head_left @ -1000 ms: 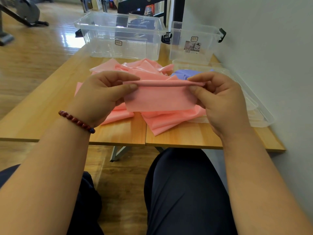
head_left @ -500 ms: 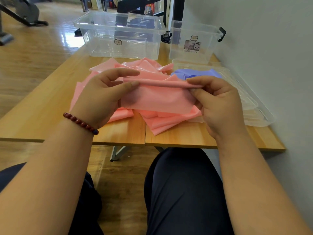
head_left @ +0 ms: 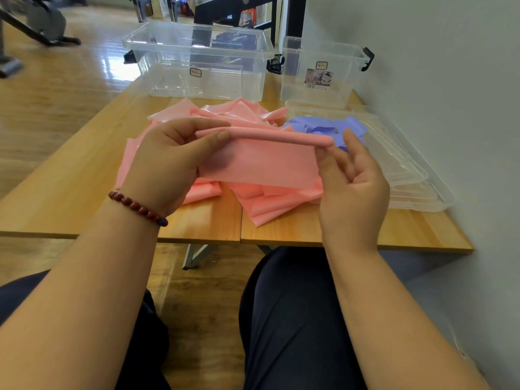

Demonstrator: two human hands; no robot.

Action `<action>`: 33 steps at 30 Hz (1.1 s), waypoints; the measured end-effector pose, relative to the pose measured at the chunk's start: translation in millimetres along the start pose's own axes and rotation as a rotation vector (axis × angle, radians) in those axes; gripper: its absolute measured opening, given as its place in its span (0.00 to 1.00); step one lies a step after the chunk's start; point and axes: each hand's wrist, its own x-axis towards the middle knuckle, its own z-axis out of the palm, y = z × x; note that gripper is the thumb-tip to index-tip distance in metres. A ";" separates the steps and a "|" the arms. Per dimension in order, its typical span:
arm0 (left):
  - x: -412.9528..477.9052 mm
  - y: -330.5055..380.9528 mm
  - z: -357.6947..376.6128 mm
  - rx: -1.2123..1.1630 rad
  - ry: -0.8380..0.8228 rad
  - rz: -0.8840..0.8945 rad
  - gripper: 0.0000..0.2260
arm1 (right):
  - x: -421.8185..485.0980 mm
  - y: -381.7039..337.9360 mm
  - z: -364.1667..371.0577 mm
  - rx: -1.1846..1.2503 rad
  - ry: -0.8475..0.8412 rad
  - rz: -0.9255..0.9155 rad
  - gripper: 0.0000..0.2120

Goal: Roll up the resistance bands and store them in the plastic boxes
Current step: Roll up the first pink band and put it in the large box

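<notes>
The left hand (head_left: 166, 167) pinches the rolled top edge of the pink band (head_left: 264, 161) between thumb and forefinger, and the loose sheet hangs below the fingers. The right hand (head_left: 351, 187) has its fingers loosely apart just past the roll's other end, with its thumb touching the roll from beneath. The plastic boxes (head_left: 197, 80) stand well beyond the fingertips.

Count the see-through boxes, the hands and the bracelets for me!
Boxes: 2 (big box, small box)
Hands: 2 (left hand, pinching the pink band; right hand)
Bracelets: 1 (bracelet)
Total: 5
</notes>
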 end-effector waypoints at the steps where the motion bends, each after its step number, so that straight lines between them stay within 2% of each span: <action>1: 0.3 -0.4 -0.3 0.002 0.005 0.004 0.05 | -2.9 0.5 2.2 -0.012 0.027 -0.014 0.21; 4: 0.2 -1.3 -0.4 0.012 0.015 0.012 0.06 | -8.9 -0.9 8.5 0.022 0.060 -0.020 0.17; 10: -0.8 -0.3 -0.5 -0.020 -0.003 -0.001 0.07 | -7.6 -5.8 13.5 0.092 -0.034 0.043 0.13; 14: -1.9 0.9 1.7 -0.037 -0.030 -0.017 0.11 | -5.7 -4.2 13.2 0.137 -0.051 0.056 0.14; 23: -1.7 0.4 0.1 -0.023 -0.030 -0.008 0.12 | -3.9 -4.0 13.0 0.148 -0.054 0.047 0.11; 25: -2.2 0.2 -0.2 -0.033 -0.030 -0.004 0.12 | -4.1 -4.5 12.2 0.141 -0.048 0.047 0.13; 27: -2.5 0.3 -0.7 -0.038 -0.029 -0.002 0.11 | -0.1 -3.4 9.1 0.111 -0.069 0.041 0.20; 29: -3.1 1.0 -1.0 -0.034 -0.045 0.004 0.10 | 9.2 -3.5 4.7 0.072 -0.171 0.089 0.29; 30: -3.0 0.9 -1.3 -0.035 -0.056 0.005 0.10 | 15.0 -4.2 2.9 0.062 -0.237 0.117 0.29; 31: -3.3 1.2 -1.7 -0.036 -0.069 0.004 0.09 | 20.7 -4.2 1.0 0.060 -0.297 0.134 0.25; 33: -3.6 1.7 -2.8 -0.011 -0.085 0.001 0.08 | 28.7 -5.6 -1.5 0.023 -0.356 0.066 0.10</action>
